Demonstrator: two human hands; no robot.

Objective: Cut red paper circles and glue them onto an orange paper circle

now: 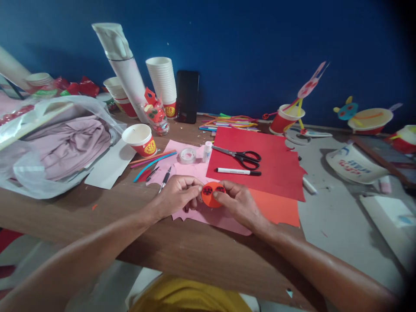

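A small orange paper disc (212,203) with dark drawn patches, like eyes, is held up over the pink paper. My left hand (178,195) pinches its left edge, the lower fingers curled and partly hidden. From the right, my right hand (238,201) grips it too, the thumb pressed flat on its front. Just behind the hands lie a white marker (237,172) and black-handled scissors (245,158) on red paper (276,169). Close to my left hand are a pen (165,178), a tape roll (187,156) and a glue stick (207,151).
A paper cup (139,141) and pipe cleaners (156,161) are left of the pink paper (211,220). Behind stand a white flask (125,65), stacked cups (161,82) and a phone (187,97). A plastic bag (39,186) lies left; cup figures (286,119) stand right.
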